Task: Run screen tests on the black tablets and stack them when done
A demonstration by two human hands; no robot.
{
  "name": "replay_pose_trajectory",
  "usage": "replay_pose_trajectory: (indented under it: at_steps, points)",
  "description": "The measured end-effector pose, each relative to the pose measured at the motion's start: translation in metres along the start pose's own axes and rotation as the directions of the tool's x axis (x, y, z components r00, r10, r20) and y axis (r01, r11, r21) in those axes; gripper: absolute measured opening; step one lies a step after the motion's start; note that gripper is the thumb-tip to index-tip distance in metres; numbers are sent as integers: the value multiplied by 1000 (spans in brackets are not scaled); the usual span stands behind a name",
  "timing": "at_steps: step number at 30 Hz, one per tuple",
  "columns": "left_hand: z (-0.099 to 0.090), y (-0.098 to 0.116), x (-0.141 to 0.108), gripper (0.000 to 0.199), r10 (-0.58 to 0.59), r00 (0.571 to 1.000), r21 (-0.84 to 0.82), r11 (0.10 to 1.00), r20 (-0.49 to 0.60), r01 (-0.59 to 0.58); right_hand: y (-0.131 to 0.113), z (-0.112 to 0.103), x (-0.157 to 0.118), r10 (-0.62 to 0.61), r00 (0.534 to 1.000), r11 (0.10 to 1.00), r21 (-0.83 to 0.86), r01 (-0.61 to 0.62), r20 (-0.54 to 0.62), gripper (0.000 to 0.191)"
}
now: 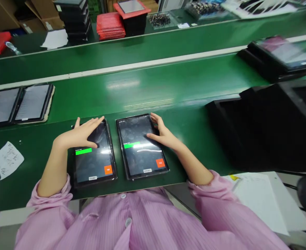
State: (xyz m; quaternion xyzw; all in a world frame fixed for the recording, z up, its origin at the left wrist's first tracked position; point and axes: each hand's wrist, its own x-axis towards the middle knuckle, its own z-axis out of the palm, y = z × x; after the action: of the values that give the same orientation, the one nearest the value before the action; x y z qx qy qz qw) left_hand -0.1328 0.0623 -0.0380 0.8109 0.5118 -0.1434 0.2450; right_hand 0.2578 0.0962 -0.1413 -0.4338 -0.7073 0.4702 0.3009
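Note:
Two tablets lie side by side on the green bench in front of me. Each dark screen shows a bright green bar and an orange "Fail" box. Over the upper part of the left tablet [97, 166] my left hand [77, 135] is spread, fingers stretched toward its top edge and thumb above the screen. My right hand [163, 133] is at the upper right corner of the right tablet [139, 156]. Its thumb lies over the screen and its fingers bend around the side edge, partly hidden.
Two more tablets [31, 102] lie at the left, near a handwritten paper [7, 159]. Black trays [267, 128] crowd the right side, with stacked tablets [286, 57] behind them. A back shelf holds red pouches [110, 26] and a black stack [74, 21].

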Motion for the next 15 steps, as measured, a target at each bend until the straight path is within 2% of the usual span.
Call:
replay_pose_trajectory:
  at_steps: [3,7,13,15]
  points:
    - [0,8,1,112,-23,1000,60,998,10,22,0,-1,-13,2,1000,1000,31,-2,24,98]
    - [2,13,5,115,-45,999,84,996,18,43,10,-3,-22,19,1000,994,105,-19,-1,95]
    - [8,16,7,117,-55,998,88,995,-5,55,8,3,-29,28,995,997,73,-21,-91,86]
    - [7,15,6,120,-45,999,73,996,11,44,8,3,-29,51,990,993,111,-36,-131,79]
